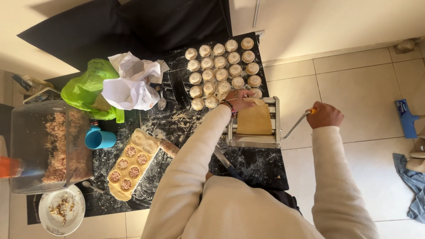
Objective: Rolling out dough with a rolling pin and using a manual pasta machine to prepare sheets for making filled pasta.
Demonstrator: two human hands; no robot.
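desk point(248, 166): black, floured, carries everything
tub point(48, 146): clear, far left, shredded filling inside
pasta roller point(253, 140): at the desk's right edge
dough sheet point(254, 119): lies over the roller
left hand point(238, 100): fingers rest on the sheet's top edge
right hand point(324, 115): fingers wrapped round the crank point(301, 121)
cup point(99, 139): blue, beside the tub

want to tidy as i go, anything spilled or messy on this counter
Yes. Flour is smeared across the black counter, thickest beside the pasta roller. Crumpled white paper and a green plastic bag lie heaped behind the blue cup. Off the counter, a cloth lies bunched on the floor.
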